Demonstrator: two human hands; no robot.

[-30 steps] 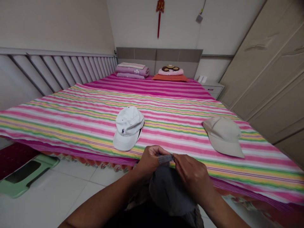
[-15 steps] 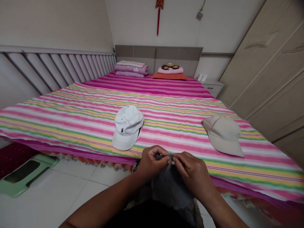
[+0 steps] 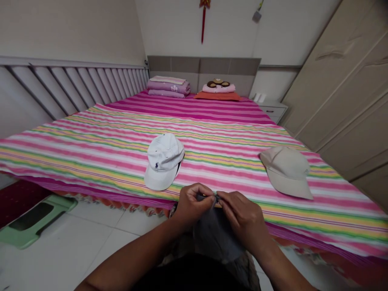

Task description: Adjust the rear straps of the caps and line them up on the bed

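Just in front of the bed's near edge, my left hand point(image 3: 194, 204) and my right hand point(image 3: 242, 214) pinch a dark grey fabric item that looks like a cap point(image 3: 216, 236). Their fingertips meet at a narrow strap along its upper edge, with a small gap under it. The cap's body hangs down between my wrists, partly in shadow; the fastening itself is too small to make out. Beyond my left hand a white cap point(image 3: 165, 155) with a small dark logo lies on the bed. A beige cap point(image 3: 286, 169) rests farther right, its brim toward me.
A striped sheet covers the bed point(image 3: 91, 141). Folded purple bedding point(image 3: 168, 87) and a pink pillow point(image 3: 218, 88) sit by the headboard point(image 3: 182, 66). A green stool point(image 3: 57, 206) stands on the floor at left. A wardrobe point(image 3: 339, 81) borders the right side.
My fingertips have shifted slightly at the strap, and the fingers of both hands stay pinched on it. The caps on the bed have not moved; the view has tilted a little.
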